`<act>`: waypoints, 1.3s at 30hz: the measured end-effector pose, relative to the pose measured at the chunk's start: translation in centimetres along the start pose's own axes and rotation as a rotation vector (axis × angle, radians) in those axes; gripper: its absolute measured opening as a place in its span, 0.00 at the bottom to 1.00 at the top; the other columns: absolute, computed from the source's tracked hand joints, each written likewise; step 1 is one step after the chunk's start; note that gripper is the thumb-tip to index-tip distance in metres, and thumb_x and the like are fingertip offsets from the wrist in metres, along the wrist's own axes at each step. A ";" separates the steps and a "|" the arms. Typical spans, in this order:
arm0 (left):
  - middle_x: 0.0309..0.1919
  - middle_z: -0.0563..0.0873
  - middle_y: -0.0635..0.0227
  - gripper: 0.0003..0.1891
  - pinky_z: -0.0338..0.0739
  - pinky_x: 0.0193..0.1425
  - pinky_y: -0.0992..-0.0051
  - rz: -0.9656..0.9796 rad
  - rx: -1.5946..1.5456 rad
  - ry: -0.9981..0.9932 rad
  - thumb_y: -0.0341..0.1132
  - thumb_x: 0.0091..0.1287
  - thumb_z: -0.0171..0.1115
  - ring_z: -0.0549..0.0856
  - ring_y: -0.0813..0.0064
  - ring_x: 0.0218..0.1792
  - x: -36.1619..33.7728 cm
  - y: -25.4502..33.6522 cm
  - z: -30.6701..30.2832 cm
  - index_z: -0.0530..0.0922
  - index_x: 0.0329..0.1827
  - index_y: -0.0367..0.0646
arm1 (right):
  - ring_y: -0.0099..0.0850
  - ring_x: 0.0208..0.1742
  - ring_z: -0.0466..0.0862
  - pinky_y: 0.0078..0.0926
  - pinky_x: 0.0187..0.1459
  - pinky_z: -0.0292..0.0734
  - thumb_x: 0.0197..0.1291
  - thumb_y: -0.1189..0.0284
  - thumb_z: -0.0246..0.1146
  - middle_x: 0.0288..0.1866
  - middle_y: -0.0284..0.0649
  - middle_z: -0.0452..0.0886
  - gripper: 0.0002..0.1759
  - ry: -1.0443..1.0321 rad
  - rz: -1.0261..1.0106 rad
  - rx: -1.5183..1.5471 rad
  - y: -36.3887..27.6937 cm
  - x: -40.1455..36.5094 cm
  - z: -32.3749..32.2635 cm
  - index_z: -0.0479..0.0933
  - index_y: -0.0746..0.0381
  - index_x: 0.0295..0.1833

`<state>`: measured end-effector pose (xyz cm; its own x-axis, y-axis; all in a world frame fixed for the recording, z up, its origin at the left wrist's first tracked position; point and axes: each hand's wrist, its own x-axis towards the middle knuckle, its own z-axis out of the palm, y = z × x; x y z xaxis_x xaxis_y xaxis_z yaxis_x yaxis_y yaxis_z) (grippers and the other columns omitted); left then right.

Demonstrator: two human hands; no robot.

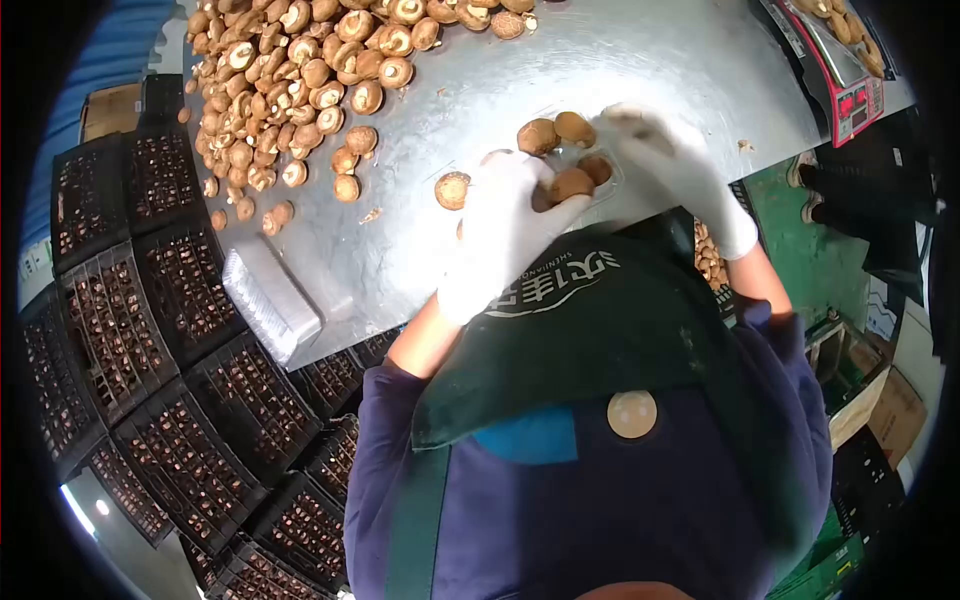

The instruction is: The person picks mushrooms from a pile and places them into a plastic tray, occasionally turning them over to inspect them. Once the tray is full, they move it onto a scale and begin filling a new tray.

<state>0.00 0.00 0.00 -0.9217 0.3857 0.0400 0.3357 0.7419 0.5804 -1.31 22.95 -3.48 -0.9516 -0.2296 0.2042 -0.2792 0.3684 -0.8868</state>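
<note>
My left hand (512, 205), in a white glove, is closed with its thumb against a brown shiitake mushroom (571, 186). That mushroom is over a clear plastic tray (612, 192), whose outline is faint in the glare. Another mushroom (597, 168) lies right beside it, and two more, a mushroom (538, 136) and a mushroom (575, 129), sit at the tray's far side. My right hand (665, 150), also gloved, is at the tray's right side, its fingers curled and blurred. Left of my left hand a loose mushroom (452, 190) rests on the metal table (420, 130).
A big heap of shiitake mushrooms (300, 85) covers the table's far left. A stack of clear trays (268, 305) stands at the left front edge. A scale with a red display (855, 105) is at the far right. Black crates of mushrooms (185, 455) are stacked on the left.
</note>
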 end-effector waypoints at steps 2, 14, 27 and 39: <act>0.33 0.82 0.55 0.17 0.75 0.43 0.63 -0.201 -0.331 -0.184 0.43 0.59 0.70 0.82 0.58 0.35 0.5 1.5 -0.5 0.82 0.39 0.37 | 0.30 0.48 0.82 0.26 0.52 0.77 0.56 0.76 0.69 0.55 0.41 0.81 0.35 -0.336 0.429 0.613 -2.6 -0.9 -0.4 0.68 0.58 0.71; 0.43 0.84 0.62 0.24 0.78 0.52 0.67 0.005 -0.701 -0.890 0.48 0.68 0.49 0.84 0.63 0.46 -0.5 14.2 -13.5 0.75 0.57 0.37 | 0.48 0.50 0.80 0.42 0.54 0.74 0.46 0.66 0.71 0.49 0.48 0.80 0.31 -0.466 0.326 -0.909 -6.3 -7.0 -10.0 0.74 0.62 0.59; 0.44 0.84 0.61 0.20 0.79 0.48 0.66 0.195 -0.583 -0.503 0.41 0.58 0.63 0.83 0.65 0.48 0.9 7.1 -14.1 0.78 0.51 0.38 | 0.43 0.50 0.79 0.41 0.49 0.75 0.60 0.59 0.63 0.47 0.43 0.79 0.22 -0.022 -0.342 -0.691 3.9 19.0 5.2 0.76 0.56 0.58; 0.40 0.77 0.60 0.16 0.77 0.45 0.62 -0.052 0.402 0.521 0.33 0.52 0.68 0.79 0.58 0.43 10.6 -17.1 -1.7 0.77 0.43 0.43 | 0.42 0.56 0.76 0.40 0.50 0.71 0.45 0.68 0.73 0.55 0.45 0.75 0.26 0.058 -0.522 -0.930 5.2 20.7 9.0 0.76 0.59 0.52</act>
<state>-15.80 -9.55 -8.16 -0.8782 0.1027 0.4670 0.2411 0.9385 0.2470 -21.29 11.98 -7.60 -0.6839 -0.5236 0.5080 -0.6189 0.7851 -0.0239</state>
